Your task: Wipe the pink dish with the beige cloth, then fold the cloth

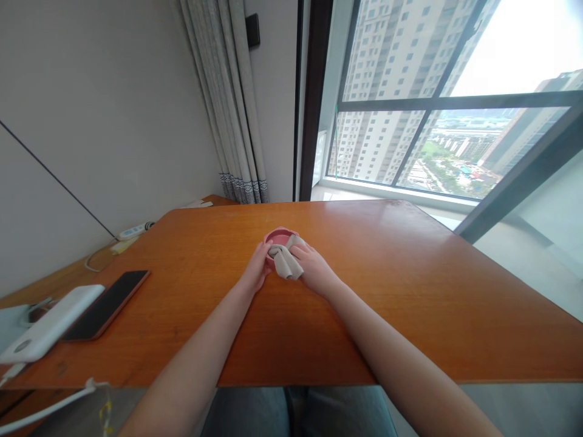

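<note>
A small round pink dish (279, 235) is held over the middle of the wooden table, its open side facing me. My left hand (257, 265) is closed round the dish's left edge. My right hand (315, 267) is closed on a light grey cloth (286, 262), which lies bunched against the dish's right and near side. The cloth's loose end hangs down toward me and hides part of the dish. Some fingers of my right hand are hidden behind the cloth.
On the table's (410, 303) left side lie a dark phone (109, 306) and a white power bank (54, 321) with a cable. A power strip (134, 231) rests beyond the left edge by the wall. A window (432, 109) and a curtain (232, 103) stand behind the table.
</note>
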Tool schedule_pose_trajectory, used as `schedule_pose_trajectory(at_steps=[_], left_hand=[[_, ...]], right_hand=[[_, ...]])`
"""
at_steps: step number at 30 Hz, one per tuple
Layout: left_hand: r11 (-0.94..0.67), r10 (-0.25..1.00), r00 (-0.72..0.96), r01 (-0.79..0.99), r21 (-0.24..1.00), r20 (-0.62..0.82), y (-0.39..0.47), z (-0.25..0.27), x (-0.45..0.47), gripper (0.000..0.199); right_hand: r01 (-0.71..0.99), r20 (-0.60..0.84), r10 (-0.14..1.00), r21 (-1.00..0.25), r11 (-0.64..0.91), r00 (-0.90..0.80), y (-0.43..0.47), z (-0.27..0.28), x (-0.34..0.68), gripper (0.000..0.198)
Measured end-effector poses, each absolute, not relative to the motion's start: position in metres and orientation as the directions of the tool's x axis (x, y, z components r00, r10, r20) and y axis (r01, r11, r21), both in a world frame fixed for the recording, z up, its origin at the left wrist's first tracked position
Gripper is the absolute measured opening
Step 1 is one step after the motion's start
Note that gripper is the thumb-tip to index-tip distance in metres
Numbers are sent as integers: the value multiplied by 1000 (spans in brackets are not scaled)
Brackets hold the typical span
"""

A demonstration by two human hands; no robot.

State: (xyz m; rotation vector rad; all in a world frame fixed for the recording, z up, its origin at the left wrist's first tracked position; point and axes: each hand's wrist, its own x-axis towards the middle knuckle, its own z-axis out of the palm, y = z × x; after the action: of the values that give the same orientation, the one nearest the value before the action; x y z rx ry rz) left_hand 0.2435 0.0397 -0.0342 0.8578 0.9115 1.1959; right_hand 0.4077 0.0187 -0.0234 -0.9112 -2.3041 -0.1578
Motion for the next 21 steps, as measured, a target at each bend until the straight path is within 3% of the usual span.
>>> schedule_pose_trajectory(at_steps=[3,6,11,13,16,21], left_hand=[[199,973,187,-403,893,-132,39,-31,243,33],[205,962,254,-437,876,-98,36,-26,245,36],[236,965,216,-449,862,-152,33,-25,249,42],[269,960,196,-452,850,-200,34,-27,249,44],[261,961,207,-482,836,-181,37,-31,249,46],[-43,990,93,-538,842,110,42,-25,254,35]], right_hand=[[593,640,599,-265,760,-481,16,-21,404,19],[517,730,611,-411,751,-307,11,-17,406,27],[528,809,587,-511,678,29,9,-18,418,43],[575,801,599,-496,651,13,13,-21,421,50],[641,714,677,-438,630,-177,20,-31,417,53],[653,601,747,-450,609,-284,14,-42,394,59]])
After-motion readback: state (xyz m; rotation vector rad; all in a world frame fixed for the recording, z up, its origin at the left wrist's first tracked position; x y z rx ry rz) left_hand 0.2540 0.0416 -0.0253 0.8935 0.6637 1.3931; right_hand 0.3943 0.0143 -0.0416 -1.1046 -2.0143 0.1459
